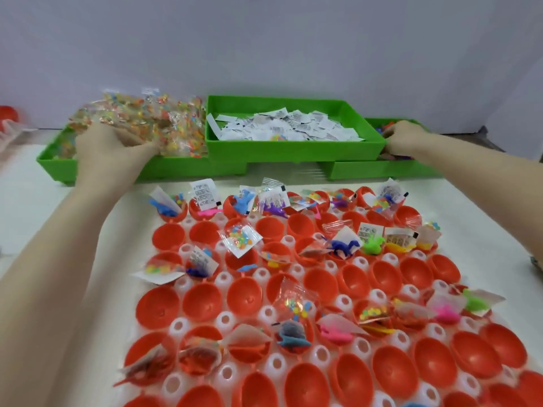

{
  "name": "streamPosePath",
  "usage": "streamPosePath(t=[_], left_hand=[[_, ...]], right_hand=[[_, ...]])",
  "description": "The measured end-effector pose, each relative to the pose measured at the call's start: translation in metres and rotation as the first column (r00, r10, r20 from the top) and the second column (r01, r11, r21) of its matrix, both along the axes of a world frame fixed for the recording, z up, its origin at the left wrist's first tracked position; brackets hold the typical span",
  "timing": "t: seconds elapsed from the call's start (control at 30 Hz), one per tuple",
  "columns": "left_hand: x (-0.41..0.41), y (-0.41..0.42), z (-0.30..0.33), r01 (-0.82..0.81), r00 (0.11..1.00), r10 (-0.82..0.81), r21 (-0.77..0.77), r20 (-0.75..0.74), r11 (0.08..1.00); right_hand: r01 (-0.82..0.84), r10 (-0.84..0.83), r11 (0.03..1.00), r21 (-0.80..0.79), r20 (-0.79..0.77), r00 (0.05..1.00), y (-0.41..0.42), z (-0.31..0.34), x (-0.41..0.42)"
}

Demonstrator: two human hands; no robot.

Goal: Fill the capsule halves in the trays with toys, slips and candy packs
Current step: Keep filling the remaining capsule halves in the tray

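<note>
On the bench [88, 195], the white tray [226, 280] of red capsule halves [160, 301] fills the lower frame, many halves empty, so filling looks under way at the restocking step. Across the top, the left hand [102, 145] curls its grip into the candy packs [152, 124] at upper left. The right hand [404, 136] reaches the toy bin [379, 168] at upper right, its grip unreadable; next, each pick goes to an empty half.

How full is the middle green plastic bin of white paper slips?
Partly full: white paper slips cover the middle green plastic bin's floor, below its rim.
</note>
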State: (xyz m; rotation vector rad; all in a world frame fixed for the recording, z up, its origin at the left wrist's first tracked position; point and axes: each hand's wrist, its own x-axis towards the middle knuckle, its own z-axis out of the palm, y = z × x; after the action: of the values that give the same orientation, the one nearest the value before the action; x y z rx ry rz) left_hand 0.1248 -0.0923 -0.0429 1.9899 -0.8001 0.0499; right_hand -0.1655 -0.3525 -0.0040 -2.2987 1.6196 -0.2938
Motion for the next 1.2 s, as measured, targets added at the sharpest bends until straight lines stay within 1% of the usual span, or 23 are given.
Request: streamPosePath(t=[0.07, 0.17, 0.27, 0.37, 0.43, 0.47, 0.5, 0.57, 0.6, 0.67, 0.73, 0.8, 0.83, 0.87, 0.9, 0.93, 0.97, 1.03, 1.07, 1.1, 1.13, 1.2], left_hand=[[-0.008, 0.001, 0.005, -0.035, 0.998, 0.036, -0.006, 0.054, 0.999], [-0.016, 0.000, 0.011, -0.060, 0.993, 0.063, -0.033, 0.098, 0.998], [-0.017, 0.003, 0.014, -0.093, 0.990, 0.101, -0.087, 0.097, 0.992], [-0.019, 0.003, 0.015, -0.087, 0.994, 0.095, -0.141, 0.052, 0.986], [-0.021, 0.002, 0.016, -0.092, 0.995, 0.096, -0.164, 0.019, 0.982], [-0.021, 0.001, 0.016, -0.096, 0.995, 0.094, -0.180, -0.018, 0.979], [-0.021, 0.001, 0.017, -0.090, 0.994, 0.073, -0.211, -0.086, 0.973], [-0.021, -0.001, 0.020, -0.076, 0.964, -0.006, -0.298, -0.267, 0.951], [-0.021, -0.002, 0.023, -0.072, 0.940, -0.045, -0.328, -0.337, 0.942], [-0.021, -0.004, 0.028, -0.058, 0.915, -0.083, -0.333, -0.394, 0.941], [-0.020, -0.004, 0.033, -0.020, 0.906, -0.126, -0.339, -0.403, 0.940], [-0.021, -0.005, 0.036, 0.001, 0.881, -0.177, -0.374, -0.438, 0.928], [-0.022, -0.005, 0.037, -0.006, 0.863, -0.194, -0.393, -0.466, 0.920], [-0.023, -0.005, 0.038, -0.011, 0.849, -0.204, -0.404, -0.487, 0.915], [-0.024, -0.005, 0.038, -0.009, 0.841, -0.213, -0.406, -0.498, 0.914], [-0.024, -0.005, 0.038, 0.001, 0.837, -0.223, -0.407, -0.500, 0.914], [-0.024, -0.005, 0.038, 0.015, 0.837, -0.234, -0.406, -0.495, 0.914], [-0.024, -0.004, 0.039, 0.051, 0.846, -0.246, -0.387, -0.473, 0.921], [-0.024, -0.004, 0.038, 0.074, 0.856, -0.250, -0.371, -0.452, 0.926], [-0.024, -0.004, 0.037, 0.095, 0.871, -0.249, -0.352, -0.424, 0.931], [-0.025, -0.004, 0.036, 0.112, 0.887, -0.245, -0.333, -0.392, 0.936], [-0.025, -0.004, 0.034, 0.121, 0.912, -0.231, -0.319, -0.337, 0.940]], right_hand=[[0.033, -0.031, 0.995, -0.090, 0.031, 0.999, -0.003, -0.002, 0.001], [0.036, -0.024, 0.974, -0.225, 0.053, 0.998, -0.006, -0.002, -0.004], [0.083, -0.050, 0.945, -0.315, 0.112, 0.992, -0.011, -0.004, -0.012], [0.143, -0.096, 0.946, -0.290, 0.172, 0.980, -0.017, -0.002, -0.018], [0.177, -0.107, 0.949, -0.259, 0.264, 0.959, -0.020, 0.000, -0.020], [0.195, -0.107, 0.954, -0.227, 0.348, 0.931, -0.019, 0.002, -0.019], [0.199, -0.099, 0.964, -0.174, 0.459, 0.883, -0.016, 0.004, -0.018], [0.132, -0.055, 0.989, -0.072, 0.643, 0.764, -0.005, 0.013, -0.010], [0.079, -0.035, 0.996, -0.032, 0.697, 0.717, 0.000, 0.017, -0.003], [-0.028, -0.044, 0.997, 0.078, 0.788, 0.615, 0.013, 0.027, 0.015], [-0.109, -0.129, 0.972, 0.209, 0.858, 0.498, 0.028, 0.035, 0.033], [-0.134, -0.215, 0.947, 0.293, 0.884, 0.416, 0.039, 0.040, 0.048], [-0.129, -0.247, 0.939, 0.320, 0.884, 0.397, 0.043, 0.041, 0.056], [-0.117, -0.262, 0.935, 0.334, 0.877, 0.403, 0.045, 0.041, 0.062], [-0.100, -0.265, 0.936, 0.339, 0.860, 0.436, 0.047, 0.041, 0.068], [-0.080, -0.244, 0.942, 0.327, 0.826, 0.508, 0.047, 0.040, 0.073], [-0.064, -0.207, 0.950, 0.306, 0.769, 0.605, 0.048, 0.038, 0.078], [-0.060, -0.090, 0.970, 0.234, 0.580, 0.810, 0.050, 0.035, 0.087], [-0.083, -0.014, 0.980, 0.183, 0.472, 0.881, 0.050, 0.032, 0.091], [-0.126, 0.078, 0.985, 0.116, 0.349, 0.934, 0.051, 0.031, 0.094], [-0.190, 0.167, 0.980, 0.065, 0.268, 0.949, 0.053, 0.029, 0.098], [-0.312, 0.306, 0.950, 0.011, 0.178, 0.935, 0.059, 0.028, 0.103]])
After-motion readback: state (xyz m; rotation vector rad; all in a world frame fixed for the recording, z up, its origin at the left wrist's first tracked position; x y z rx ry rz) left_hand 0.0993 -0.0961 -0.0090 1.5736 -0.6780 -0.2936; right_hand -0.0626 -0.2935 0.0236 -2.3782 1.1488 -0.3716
